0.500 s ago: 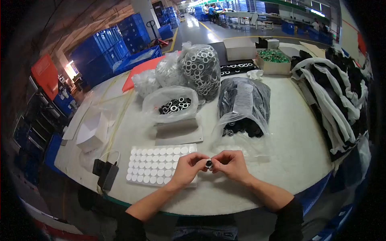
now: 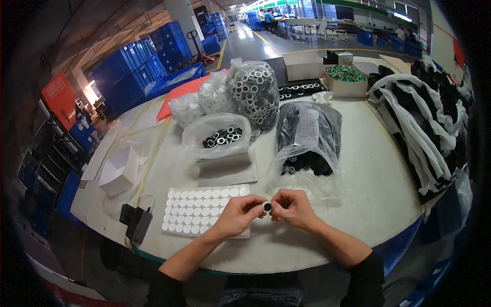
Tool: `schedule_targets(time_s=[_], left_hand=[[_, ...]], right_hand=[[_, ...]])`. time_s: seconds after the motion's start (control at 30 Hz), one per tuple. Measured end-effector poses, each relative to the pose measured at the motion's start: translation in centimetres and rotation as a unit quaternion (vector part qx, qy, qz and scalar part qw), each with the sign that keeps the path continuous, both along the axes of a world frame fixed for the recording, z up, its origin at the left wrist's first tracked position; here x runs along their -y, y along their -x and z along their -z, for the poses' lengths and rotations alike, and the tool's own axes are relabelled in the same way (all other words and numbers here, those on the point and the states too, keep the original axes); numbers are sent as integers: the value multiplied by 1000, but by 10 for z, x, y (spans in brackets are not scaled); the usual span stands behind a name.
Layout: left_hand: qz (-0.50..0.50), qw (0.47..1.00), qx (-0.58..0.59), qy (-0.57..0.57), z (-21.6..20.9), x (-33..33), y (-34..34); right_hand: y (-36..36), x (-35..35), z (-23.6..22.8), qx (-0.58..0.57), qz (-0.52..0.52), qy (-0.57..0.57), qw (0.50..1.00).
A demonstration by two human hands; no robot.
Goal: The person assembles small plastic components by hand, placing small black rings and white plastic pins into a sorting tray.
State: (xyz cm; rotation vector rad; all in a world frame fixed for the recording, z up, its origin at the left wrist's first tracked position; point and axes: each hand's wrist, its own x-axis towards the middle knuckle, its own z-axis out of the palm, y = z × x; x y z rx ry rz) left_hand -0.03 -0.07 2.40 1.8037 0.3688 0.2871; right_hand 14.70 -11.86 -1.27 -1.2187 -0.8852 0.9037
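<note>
Black-and-white round part (image 2: 267,206): located between the left hand (image 2: 236,217) and the right hand (image 2: 295,211), over the worktop (image 2: 371,204). Grip: narrow on both sides, pinching the part. Step in hand: apparently fingertip fitting or aligning; detail too small to confirm. Next move likely calls for steady, opposed pressure. Left of grip: white discs (image 2: 196,211) in rows. Beyond grip: open bag of black parts (image 2: 327,128).

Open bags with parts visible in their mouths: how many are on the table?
2: a ring bag beyond the white discs, and a dark bag with black parts, beyond the right hand. More may be hidden behind the tall bag.
</note>
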Motion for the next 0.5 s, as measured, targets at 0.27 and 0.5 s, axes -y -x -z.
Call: schedule_targets(time_s=[0.27, 0.5], left_hand=[[36, 997, -34, 63, 0, -7, 1], [10, 990, -79, 116, 5, -10, -5]], right_hand=[[-7, 3, 1, 327, 2, -90, 941], [-9, -4, 13, 354, 26, -65, 933]])
